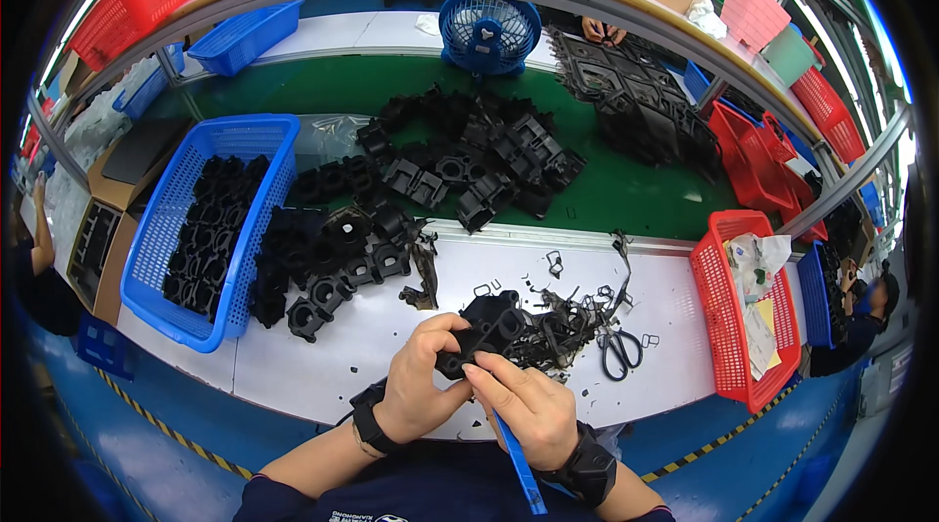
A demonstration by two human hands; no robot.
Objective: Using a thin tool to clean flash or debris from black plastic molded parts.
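My left hand, with a black band on its wrist, is closed around a black moulded plastic part with round openings. My right hand grips a tool with a flat blue handle that sticks out toward me. Its fingertips press close against the part's near edge, and the tool's working end is hidden there. Just beyond my hands lies a heap of thin black plastic scraps. A pair of black-handled scissors rests to the right of the scraps.
Black moulded parts are piled left of my hands, with more on the green surface. A blue basket of parts stands left, a red basket with papers and bags right. A blue fan and another person's hands are beyond.
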